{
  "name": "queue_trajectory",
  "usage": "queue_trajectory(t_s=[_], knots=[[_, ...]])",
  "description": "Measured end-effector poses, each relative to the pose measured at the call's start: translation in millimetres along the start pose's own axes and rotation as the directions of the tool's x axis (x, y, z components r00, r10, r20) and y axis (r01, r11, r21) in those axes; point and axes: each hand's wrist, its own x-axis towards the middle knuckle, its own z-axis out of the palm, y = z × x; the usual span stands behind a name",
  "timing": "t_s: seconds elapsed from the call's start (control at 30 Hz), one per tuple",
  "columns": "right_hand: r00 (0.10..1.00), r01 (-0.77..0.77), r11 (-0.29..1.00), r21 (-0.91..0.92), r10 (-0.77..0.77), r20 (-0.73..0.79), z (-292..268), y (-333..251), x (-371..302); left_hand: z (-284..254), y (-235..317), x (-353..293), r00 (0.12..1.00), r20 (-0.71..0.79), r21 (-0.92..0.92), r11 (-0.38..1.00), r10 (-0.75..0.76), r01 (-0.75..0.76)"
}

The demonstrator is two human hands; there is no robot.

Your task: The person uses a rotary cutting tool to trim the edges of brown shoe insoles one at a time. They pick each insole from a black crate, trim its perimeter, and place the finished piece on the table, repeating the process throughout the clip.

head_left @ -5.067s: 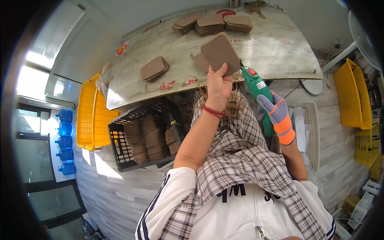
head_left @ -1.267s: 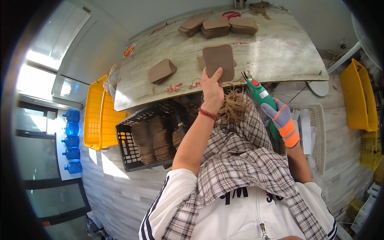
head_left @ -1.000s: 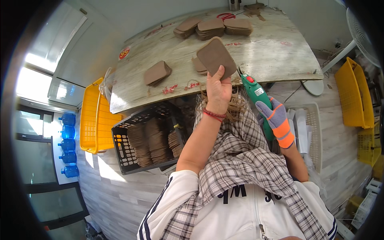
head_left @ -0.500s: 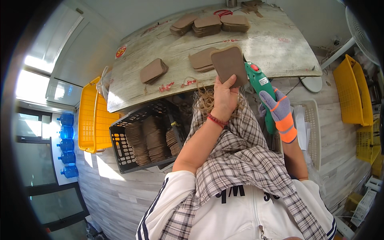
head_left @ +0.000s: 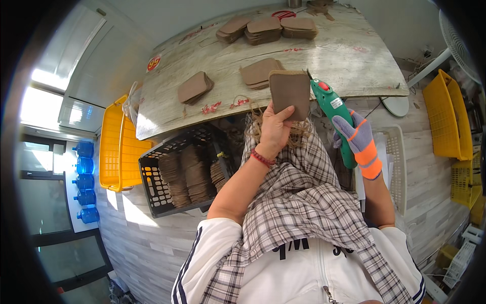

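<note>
Between the thumb and fingers of my bare left hand (head_left: 276,133) is a flat brown piece (head_left: 290,92) with rounded corners, held up near the table's front edge; its material is unclear. My right hand (head_left: 357,141), in a grey and orange work glove, is closed round a green handheld power cutter (head_left: 328,96) with a red button. The cutter's narrow dark tip is beside the piece's upper right corner; I cannot tell whether they touch. Just beyond lies a small stack of similar brown pieces (head_left: 259,72), with another stack (head_left: 194,87) to the left.
Several taller brown stacks (head_left: 263,31) stand toward the back of the worn table (head_left: 344,66). Below its front edge, a black crate (head_left: 152,190) holds many brown pieces. Loose tan strands (head_left: 256,124) hang over my lap. A white basket (head_left: 400,167) is on the right.
My left hand has shifted slightly left and toward me, turning the brown piece more upright. My right hand and the cutter have moved a little to the right.
</note>
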Motion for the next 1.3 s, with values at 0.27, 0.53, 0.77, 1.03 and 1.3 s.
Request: queue_trajectory(t_s=[0.27,0.53,0.77,1.03,1.3], knots=[[0.993,-0.032,0.996,-0.082,0.041,0.108,-17,-3,-9,-25,40,3,0.992,0.08,0.255,0.964,-0.096,0.073],[0.976,-0.01,0.971,-0.24,0.062,0.208,-12,-11,-17,-28,93,2,0.935,0.101,0.605,0.767,-0.34,0.214],[0.974,0.067,0.97,-0.234,-0.013,0.225,0,-7,-6,-34,88,-6,0.901,0.011,0.634,0.699,-0.435,0.33],[0.966,-0.033,0.977,-0.211,0.086,0.244,3,-20,-11,-24,107,-9,0.997,0.048,0.837,0.548,-0.057,-0.009],[0.944,-0.056,0.969,-0.241,0.13,0.303,6,-18,-10,-29,120,-1,1.0,0.014,0.686,0.728,0.001,-0.01]])
